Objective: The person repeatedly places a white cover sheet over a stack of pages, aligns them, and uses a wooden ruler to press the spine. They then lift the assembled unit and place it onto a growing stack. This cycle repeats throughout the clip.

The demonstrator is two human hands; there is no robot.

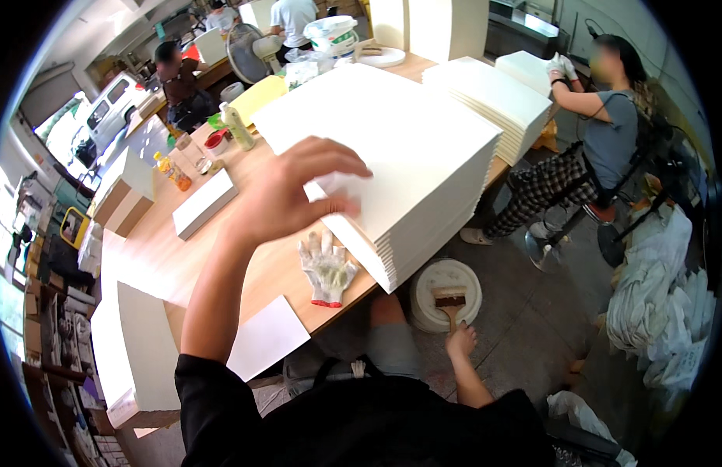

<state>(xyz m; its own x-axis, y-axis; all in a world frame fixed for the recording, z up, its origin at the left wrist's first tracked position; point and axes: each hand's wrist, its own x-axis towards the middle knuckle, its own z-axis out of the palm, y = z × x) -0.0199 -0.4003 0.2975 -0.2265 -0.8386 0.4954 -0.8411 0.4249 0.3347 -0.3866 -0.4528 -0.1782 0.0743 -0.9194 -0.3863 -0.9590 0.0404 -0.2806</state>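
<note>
wooden-handled brush (451, 300) gripped in the closed right hand (460, 340), bristles over the white bucket (421, 302) on the floor (512, 331), just beside the wooden table (178, 261). whether dipped in or held clear, hard to tell. left hand (298, 187) open and slightly blurred, raised over the near left part of the tall stack of white sheets (400, 140) on the table, fingers curved and thumb apart; touching or apart, impossible to judge. lower down, flat on the table, stained work glove (327, 272) with red cuff, near the stack; to its lower left, loose white sheet (269, 337). left of the raised hand, long white box (206, 204). at far right, seated co-worker (619, 121) in white gloves (559, 68), beside a second stack (489, 89).
</note>
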